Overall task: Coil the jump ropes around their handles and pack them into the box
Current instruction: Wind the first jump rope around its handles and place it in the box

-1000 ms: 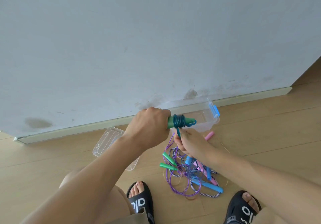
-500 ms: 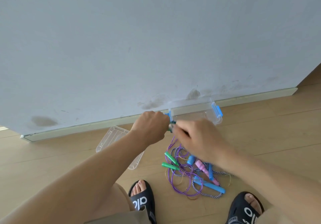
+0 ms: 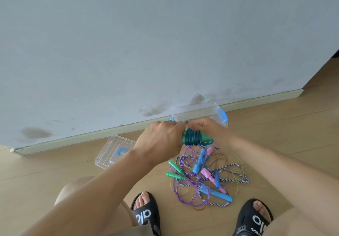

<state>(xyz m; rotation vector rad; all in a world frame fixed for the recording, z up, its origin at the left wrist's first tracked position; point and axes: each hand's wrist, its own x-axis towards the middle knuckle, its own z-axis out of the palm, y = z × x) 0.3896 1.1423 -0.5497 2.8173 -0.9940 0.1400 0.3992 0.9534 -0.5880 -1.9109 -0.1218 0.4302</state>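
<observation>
My left hand grips a pair of green handles held level above the floor. A dark teal rope is coiled tightly around them, and a short tail hangs off the right end. My right hand is just behind the coil with its fingers curled at the rope; its fingertips are hidden. The clear box with blue latches stands open against the wall behind my hands. A tangled pile of jump ropes with green, blue and pink handles lies on the floor below.
The clear lid with a blue handle lies on the wooden floor to the left of the box. A grey wall with a skirting board runs behind. My feet in black slides flank the pile.
My right hand has carried the rope over the handles and round behind them, adding turns to the coil. The loose tail is shorter. My left hand stays in place.
</observation>
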